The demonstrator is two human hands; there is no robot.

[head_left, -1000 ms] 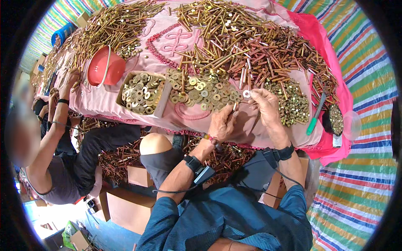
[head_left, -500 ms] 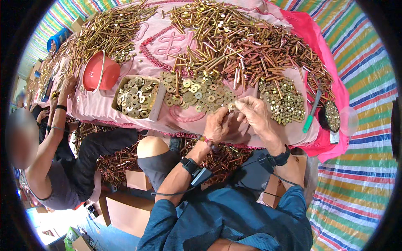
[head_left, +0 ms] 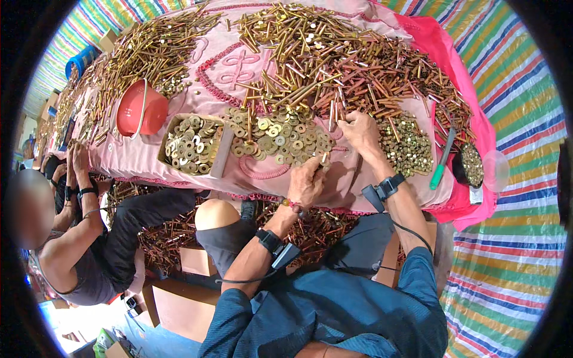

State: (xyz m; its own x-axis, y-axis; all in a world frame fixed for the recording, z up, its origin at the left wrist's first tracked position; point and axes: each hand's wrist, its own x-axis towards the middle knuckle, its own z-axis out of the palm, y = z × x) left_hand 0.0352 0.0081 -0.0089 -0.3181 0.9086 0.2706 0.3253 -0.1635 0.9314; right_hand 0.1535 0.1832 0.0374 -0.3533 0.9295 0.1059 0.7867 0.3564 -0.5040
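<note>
The worker's left hand (head_left: pixel 306 182) is gripping a small metal piece (head_left: pixel 325 158), its pale end poking up past the fingers, just on the near side of the loose flat washers (head_left: pixel 280 141). The right hand (head_left: pixel 362 134) is hovering at the near edge of the coppery rods (head_left: pixel 376 77), its fingers bunched together; from where I'm standing I can't tell whether they are pinching anything. To my eye, good handling here is depending on a steady left grip that is leaving the piece's end clear, and on right fingertips that are taking one part at a time rather than raking the heap. The washers are overlapping like coins, dull brass and grey, round holes showing, and more are filling the open box (head_left: pixel 224 152) beside them. The rods are lying crisscross, slim and glossy, so they are probably asking for a light, sure pinch. Stubby, nut-like pieces (head_left: pixel 409 146) are glinting to the right, and the soft pink cloth (head_left: pixel 128 158) is wrinkling beneath it all.
</note>
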